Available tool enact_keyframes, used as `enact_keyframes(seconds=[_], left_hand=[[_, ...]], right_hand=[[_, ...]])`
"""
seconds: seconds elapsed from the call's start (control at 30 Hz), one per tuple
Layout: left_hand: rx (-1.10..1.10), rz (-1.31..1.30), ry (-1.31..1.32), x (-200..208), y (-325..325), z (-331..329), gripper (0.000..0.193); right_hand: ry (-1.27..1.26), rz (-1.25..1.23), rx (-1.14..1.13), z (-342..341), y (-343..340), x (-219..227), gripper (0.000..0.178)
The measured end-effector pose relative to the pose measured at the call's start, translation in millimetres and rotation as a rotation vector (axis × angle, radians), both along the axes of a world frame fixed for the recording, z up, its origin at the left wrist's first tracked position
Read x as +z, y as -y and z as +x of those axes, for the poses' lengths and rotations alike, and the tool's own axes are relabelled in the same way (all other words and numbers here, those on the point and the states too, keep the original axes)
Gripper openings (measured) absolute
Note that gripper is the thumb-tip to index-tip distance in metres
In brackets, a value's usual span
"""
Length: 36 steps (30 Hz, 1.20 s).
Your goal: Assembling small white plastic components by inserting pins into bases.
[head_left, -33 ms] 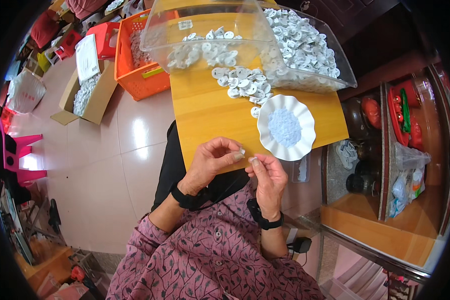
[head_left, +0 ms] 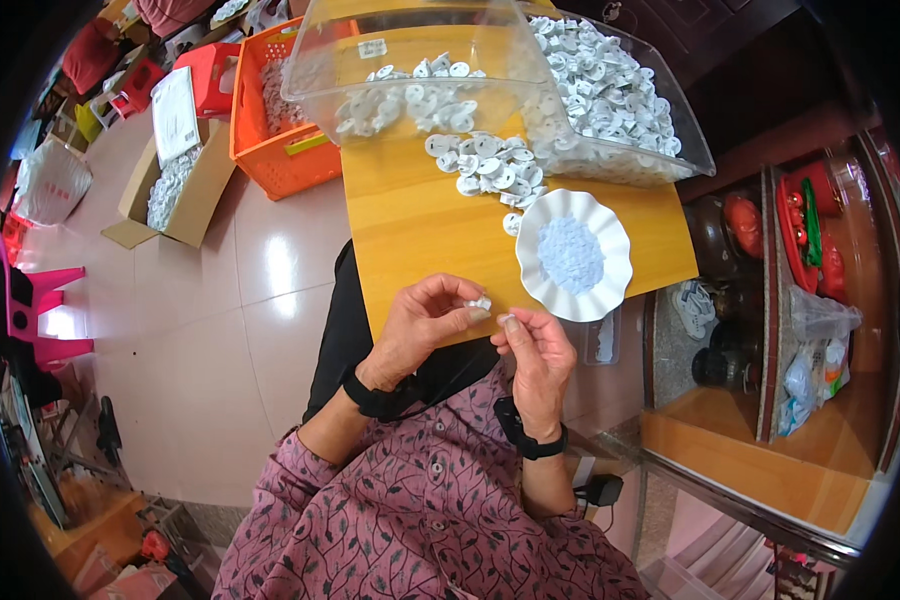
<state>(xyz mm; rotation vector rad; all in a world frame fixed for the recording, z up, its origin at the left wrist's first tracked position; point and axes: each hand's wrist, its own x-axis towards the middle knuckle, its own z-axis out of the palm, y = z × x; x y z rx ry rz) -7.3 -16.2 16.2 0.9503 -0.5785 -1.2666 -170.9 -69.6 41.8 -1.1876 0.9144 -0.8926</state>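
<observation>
At the table's near edge, my left hand (head_left: 422, 322) pinches a small white round plastic part (head_left: 480, 303) between thumb and fingertips. Close beside it, my right hand (head_left: 538, 352) has thumb and forefinger pressed together; a tiny pale piece seems to be between them, too small to name. A white plate with a wavy rim (head_left: 618, 262) stands just beyond my right hand, holding a heap of small pale-blue pieces (head_left: 572, 254). Past the plate, a loose pile of white round plastic parts (head_left: 490, 165) lies on the yellow wooden table (head_left: 420, 235).
Two clear plastic bins (head_left: 695, 150) with more white parts stand at the table's far side. Left of the table are an orange crate (head_left: 280, 165) and an open cardboard box (head_left: 205, 195) on the tiled floor. Shelves with bags and jars (head_left: 760, 300) flank the right.
The white part in my left hand is turned slightly and shows more of its face. My right hand stays almost where it was.
</observation>
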Motion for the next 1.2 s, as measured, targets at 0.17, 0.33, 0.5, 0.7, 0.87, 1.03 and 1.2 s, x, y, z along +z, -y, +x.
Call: enact_keyframes(seconds=[0.17,0.33,0.5,0.7,0.87,1.03,1.2], left_hand=[[-0.006,0.008,-0.116,2,-5,-3,0.034],[0.005,0.017,-0.086,2,-7,-4,0.043],[-0.01,-0.001,-0.116,-3,-9,-3,0.038],[-0.013,-0.053,-0.116,-4,-11,-4,0.037],[-0.003,-0.066,-0.139,-6,-10,-5,0.038],[0.045,-0.118,-0.087,-11,-11,-4,0.04],[0.008,-0.101,-0.017,-6,-11,-6,0.04]], right_hand=[[0.013,0.006,0.007,3,-3,6,0.016],[-0.005,-0.011,0.013,4,-5,6,0.016],[-0.029,-0.019,0.011,5,-8,8,0.015],[-0.007,0.002,0.021,5,-9,7,0.014],[0.024,-0.06,-0.021,3,-9,5,0.011],[0.011,-0.09,0.0,4,-10,7,0.011],[-0.005,0.008,0.005,6,-12,8,0.012]])
